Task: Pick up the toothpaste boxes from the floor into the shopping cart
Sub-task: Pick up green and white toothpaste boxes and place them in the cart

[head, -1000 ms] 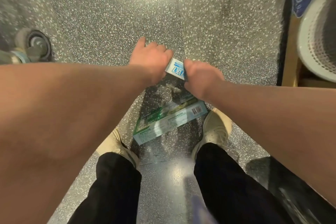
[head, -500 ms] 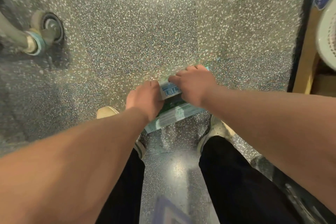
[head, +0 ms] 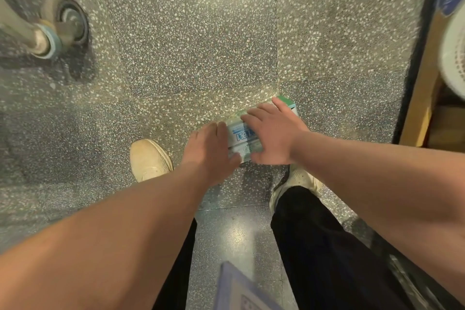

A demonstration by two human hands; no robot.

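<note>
Not much ticked off here, honestly. The floor [head: 191,40] filled most of the view, and of the cart [head: 65,25] only a wheel and a bit of leg showed at the upper left, so I couldn't tell if anything was in it. Down between the shoes [head: 151,158], well apart from that wheel, the boxes [head: 241,133] were bunched in one stack, low by the floor; couldn't tell if they'd come off it. The left hand [head: 211,151] gripped the stack's left end, fingers over the far side, thumb on the near side. The right hand [head: 271,136] clamped over the top, thumb on the near edge. My read: grab underway, with the lift and the drop into the cart left to do.
</note>
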